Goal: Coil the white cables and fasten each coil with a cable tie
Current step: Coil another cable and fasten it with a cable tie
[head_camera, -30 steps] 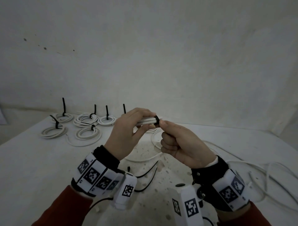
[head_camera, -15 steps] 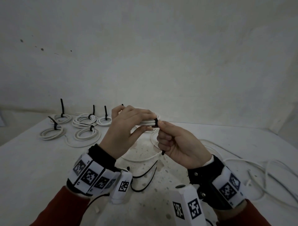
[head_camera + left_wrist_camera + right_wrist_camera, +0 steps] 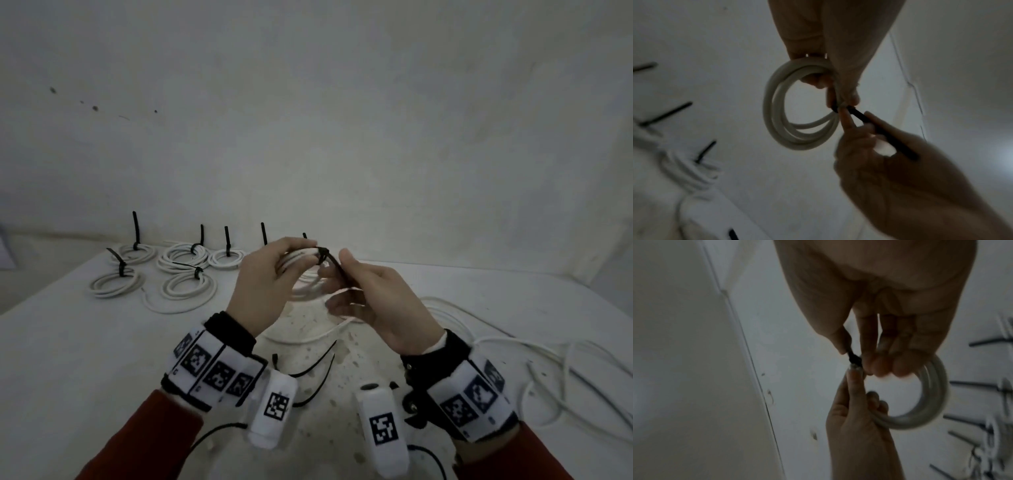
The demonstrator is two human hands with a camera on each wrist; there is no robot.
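Observation:
My left hand [image 3: 294, 253] holds a small white cable coil [image 3: 306, 289] above the table, fingers over it and thumb under. A black cable tie [image 3: 322, 256] is looped round the coil at its right side. Its tail slants down to the right into my right hand [image 3: 342, 274], which pinches it between thumb and fingers. In the left wrist view the coil [image 3: 777, 113] hangs as a ring below my fingers, and the tie's tail [image 3: 879, 129] runs into the right hand. In the right wrist view the tie's head [image 3: 854, 359] sits against the coil [image 3: 937, 394].
Several tied coils [image 3: 185, 255] lie at the table's back left, their black tie tails sticking up. Loose black cable ties [image 3: 315, 363] lie near my wrists. Uncoiled white cable [image 3: 513, 342] sprawls over the right side. A plain wall stands close behind the table.
My right hand's fingers have uncurled from a fist and now hold the tie's tail slanting down to the right. The coil in my left hand has tilted, so its loop hangs lower.

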